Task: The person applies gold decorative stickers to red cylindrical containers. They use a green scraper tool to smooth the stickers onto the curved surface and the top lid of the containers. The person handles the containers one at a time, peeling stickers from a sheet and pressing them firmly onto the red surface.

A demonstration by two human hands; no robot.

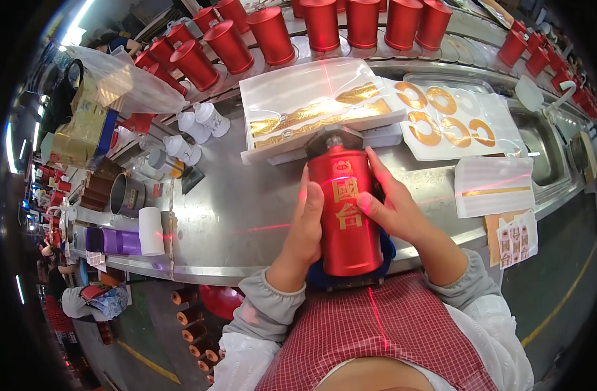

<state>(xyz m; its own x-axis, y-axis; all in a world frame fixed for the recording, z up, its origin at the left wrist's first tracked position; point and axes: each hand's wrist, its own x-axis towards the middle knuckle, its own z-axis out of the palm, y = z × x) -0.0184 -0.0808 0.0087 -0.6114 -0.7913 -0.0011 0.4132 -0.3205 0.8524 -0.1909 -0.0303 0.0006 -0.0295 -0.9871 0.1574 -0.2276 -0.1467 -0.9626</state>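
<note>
A red metallic bottle [349,244] with gold lettering lies in front of me, its neck pointing away and its base toward my apron. My left hand [305,225] is closed along its left side, with the thumb at the edge. From the right, my right hand [396,202] wraps it, thumb pressed on the gold lettering and fingers near the shoulder. Around the neck end sits a dark angular holder [352,138]. Blue padding [387,251] shows beside the lower body. Red laser lines cross the bottle and the steel table [227,221].
Beyond the bottle lie a stack of gold-patterned sheets [298,91] and a sheet of gold rings [451,124]. More label sheets [497,195] are at right, near a sink [546,156]. Red bottles [272,36] line the far conveyor. White bottles [212,120] and a paper roll [151,231] stand left.
</note>
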